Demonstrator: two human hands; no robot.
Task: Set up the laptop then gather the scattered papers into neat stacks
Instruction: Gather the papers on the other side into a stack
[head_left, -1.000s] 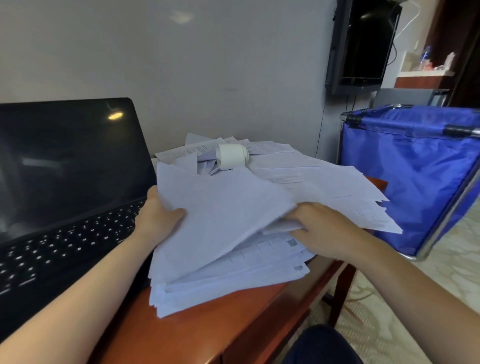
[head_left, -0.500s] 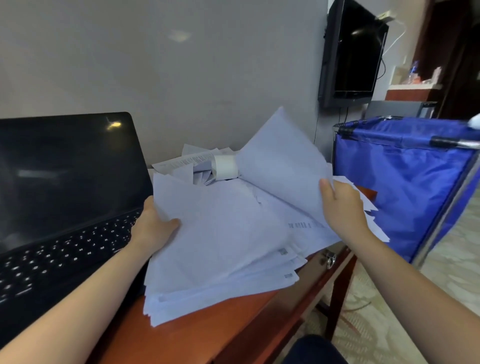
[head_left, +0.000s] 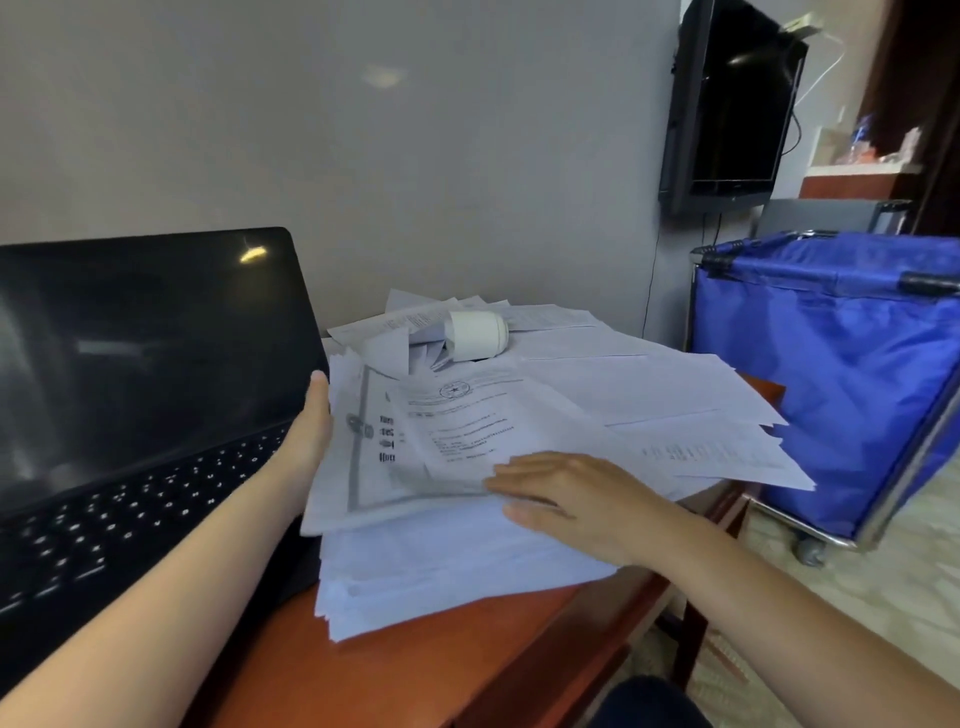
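Likely light, limp, slippery papers: square at side edges. Presses right hand flat on top; braces 9 o'clock edge with left hand, grip hidden.

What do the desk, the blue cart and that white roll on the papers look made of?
Desk: reddish-brown wood or veneer, glossy by its sheen.
Cart: blue fabric, creased, slightly shiny, on a bright metal frame.
Roll: matte white, probably paper; could be plastic, too blurred to tell.
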